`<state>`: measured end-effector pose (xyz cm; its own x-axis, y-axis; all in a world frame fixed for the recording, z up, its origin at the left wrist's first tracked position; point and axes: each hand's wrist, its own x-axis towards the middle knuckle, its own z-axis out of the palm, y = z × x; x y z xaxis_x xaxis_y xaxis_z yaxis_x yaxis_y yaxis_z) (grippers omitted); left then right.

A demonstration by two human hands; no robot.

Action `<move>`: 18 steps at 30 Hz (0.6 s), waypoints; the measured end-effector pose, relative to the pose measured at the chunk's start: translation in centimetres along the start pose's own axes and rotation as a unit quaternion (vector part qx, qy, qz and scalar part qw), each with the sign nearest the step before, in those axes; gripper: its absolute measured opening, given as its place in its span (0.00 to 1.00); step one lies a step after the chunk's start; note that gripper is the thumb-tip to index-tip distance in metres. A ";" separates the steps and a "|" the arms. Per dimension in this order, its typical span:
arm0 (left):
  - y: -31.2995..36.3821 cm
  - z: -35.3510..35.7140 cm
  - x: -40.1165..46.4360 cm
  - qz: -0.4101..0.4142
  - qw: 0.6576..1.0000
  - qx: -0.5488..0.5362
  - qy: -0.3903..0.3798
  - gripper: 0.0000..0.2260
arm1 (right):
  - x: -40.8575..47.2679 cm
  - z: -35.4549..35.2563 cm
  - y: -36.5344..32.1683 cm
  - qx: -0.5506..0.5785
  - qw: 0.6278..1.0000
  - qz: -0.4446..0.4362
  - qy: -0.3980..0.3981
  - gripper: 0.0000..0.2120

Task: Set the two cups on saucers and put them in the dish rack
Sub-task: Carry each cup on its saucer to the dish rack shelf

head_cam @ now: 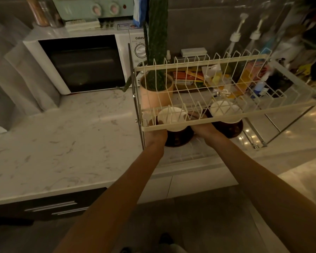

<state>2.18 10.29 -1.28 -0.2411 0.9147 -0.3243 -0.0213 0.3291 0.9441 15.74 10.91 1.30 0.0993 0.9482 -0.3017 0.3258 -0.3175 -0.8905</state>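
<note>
Two white cups stand on dark brown saucers on the lower level of a cream wire dish rack (272, 109), under its upper tier. The left cup (171, 115) sits on the left saucer (179, 140). My left hand (156, 133) grips that saucer's left edge. At its right edge is my right hand (202, 127), fingers curled around the rim. The rack's front rail partly hides both hands. To the right, the right cup (225, 109) rests on the right saucer (231, 129), untouched by either hand.
A white microwave (80, 64) stands at the back left on the marble counter (71, 136). A cactus in a pink pot (154, 94) sits right behind the rack's left end. Packets (190, 75) and pump bottles (234, 38) crowd the back right. Drawers (53, 207) lie below the counter edge.
</note>
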 end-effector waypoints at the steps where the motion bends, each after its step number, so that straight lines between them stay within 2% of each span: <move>1: 0.1 -0.1 0.0 -0.002 1.000 -0.002 -0.001 0.14 | 0.1 0.0 0.0 0.002 1.000 0.000 -0.003 0.10; 3: 0.2 -0.2 0.0 -0.002 1.000 -0.002 0.001 0.14 | 0.3 0.2 0.0 0.008 1.000 0.002 -0.003 0.07; 6: 0.3 -0.3 -0.2 -0.002 1.000 0.003 0.000 0.14 | 0.4 0.5 0.0 -0.005 1.000 0.002 0.003 0.13; 12: 0.5 -0.3 -0.2 0.003 0.999 0.034 -0.006 0.14 | 0.2 0.5 0.0 0.006 1.000 0.009 -0.010 0.15; 16: 1.1 -0.1 -0.8 0.015 0.997 0.081 0.003 0.16 | -0.1 0.2 -0.2 -0.043 0.999 -0.023 -0.017 0.13; 18: 1.7 0.2 -1.7 0.011 0.994 0.108 -0.030 0.10 | -0.1 -0.3 0.1 -0.115 0.991 -0.060 -0.014 0.10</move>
<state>2.80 9.32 0.86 -0.1813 0.9327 -0.3119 0.1940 0.3448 0.9184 16.04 10.75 1.36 0.0224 0.9773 -0.2107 0.5399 -0.1892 -0.8202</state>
